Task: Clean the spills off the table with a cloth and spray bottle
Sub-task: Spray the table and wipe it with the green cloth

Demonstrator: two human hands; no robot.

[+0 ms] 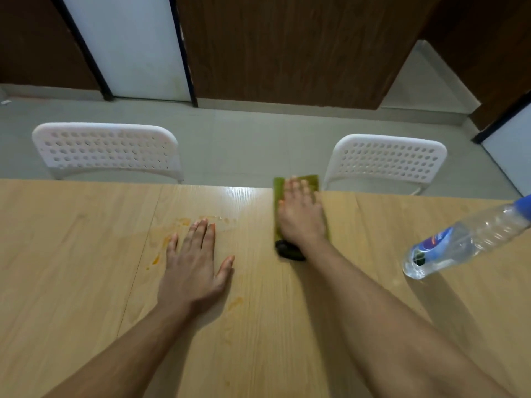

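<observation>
Green cloth [296, 208] lies at the far edge of the wooden table [86, 254], with the right hand [300, 218] flat on it, fingers straight. Left hand [195, 262] rests open beside orange spills [172, 234]. Clear spray bottle [465, 239] stands at the right, apart from both hands.

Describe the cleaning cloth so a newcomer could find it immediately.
On the light wooden table, look at the far edge between the two white perforated chairs. The flat green cloth lies under the right hand, the only green thing there.
</observation>
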